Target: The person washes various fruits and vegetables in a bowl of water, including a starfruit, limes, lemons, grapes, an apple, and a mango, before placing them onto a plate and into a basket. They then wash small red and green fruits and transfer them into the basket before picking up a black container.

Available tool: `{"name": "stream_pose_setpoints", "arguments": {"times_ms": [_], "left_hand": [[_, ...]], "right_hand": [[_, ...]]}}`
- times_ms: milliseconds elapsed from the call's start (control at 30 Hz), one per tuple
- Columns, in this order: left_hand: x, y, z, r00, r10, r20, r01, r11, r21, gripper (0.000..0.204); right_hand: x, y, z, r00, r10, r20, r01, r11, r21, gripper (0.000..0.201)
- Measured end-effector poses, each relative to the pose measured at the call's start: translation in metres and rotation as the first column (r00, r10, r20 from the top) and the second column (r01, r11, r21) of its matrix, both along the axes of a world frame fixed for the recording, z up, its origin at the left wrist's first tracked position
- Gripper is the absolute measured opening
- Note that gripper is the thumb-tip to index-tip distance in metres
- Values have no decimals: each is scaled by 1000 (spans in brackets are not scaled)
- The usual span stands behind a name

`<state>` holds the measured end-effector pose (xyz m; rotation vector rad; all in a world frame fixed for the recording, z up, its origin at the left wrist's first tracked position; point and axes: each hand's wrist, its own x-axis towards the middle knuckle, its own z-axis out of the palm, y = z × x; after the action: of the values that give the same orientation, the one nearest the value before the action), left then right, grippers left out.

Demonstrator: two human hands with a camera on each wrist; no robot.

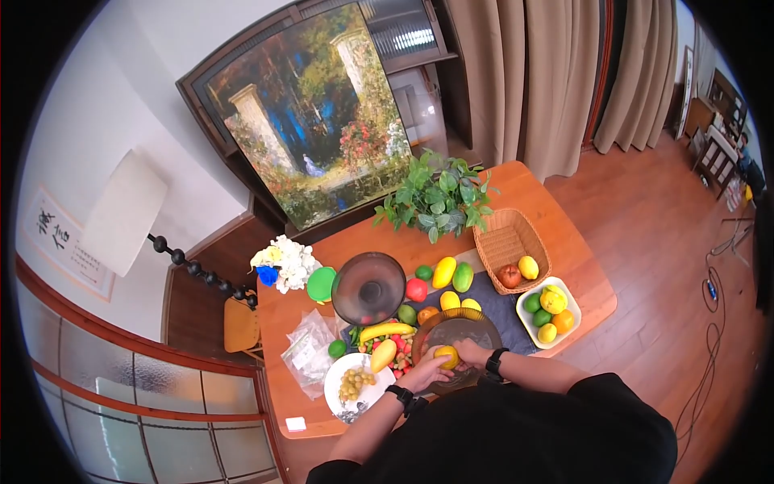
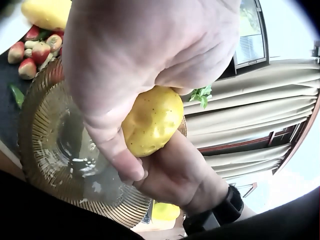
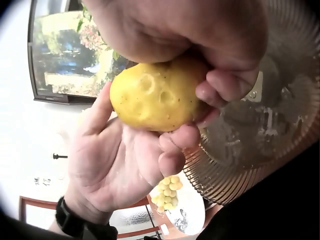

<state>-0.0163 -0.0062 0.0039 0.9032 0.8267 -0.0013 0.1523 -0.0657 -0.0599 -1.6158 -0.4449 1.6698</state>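
Note:
A yellow potato (image 3: 155,95) with dimples in its skin is between both hands, over a ribbed amber glass bowl (image 1: 481,324). In the head view the potato (image 1: 446,357) shows at the near part of the bowl. My left hand (image 1: 427,373) holds it from the left, thumb and fingers round its side. From the other side my right hand (image 1: 474,355) grips it with curled fingers, as the right wrist view shows. What looks like water with bright reflections lies in the bowl.
Left of the bowl stand a white plate (image 1: 334,389) with grapes (image 1: 355,383), a mango (image 1: 383,356) and a banana (image 1: 387,331). A dark round dish (image 1: 369,270) lies behind. To the right are a white tray (image 1: 577,310) of fruit and a wicker basket (image 1: 508,234).

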Motion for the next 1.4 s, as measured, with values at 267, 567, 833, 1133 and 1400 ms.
{"name": "stream_pose_setpoints", "arguments": {"times_ms": [267,567,833,1133,1400], "left_hand": [[-1,0,-8,940,-56,-338,62,998,8,65],[-2,0,-59,984,105,-146,-150,928,-342,63],[2,13,-43,995,90,32,-66,887,-456,64],[22,0,-1,940,251,-231,-171,932,319,55],[19,3,7,973,-197,-119,180,330,927,63]], "right_hand": [[27,-2,-10,217,139,966,-552,834,4,29],[1,-2,47,974,124,-192,-90,980,177,25],[-10,-7,78,544,100,833,-665,657,356,45],[-8,14,58,952,279,-123,-299,932,-204,63],[12,23,26,865,-59,-499,-3,992,-123,47]]}}
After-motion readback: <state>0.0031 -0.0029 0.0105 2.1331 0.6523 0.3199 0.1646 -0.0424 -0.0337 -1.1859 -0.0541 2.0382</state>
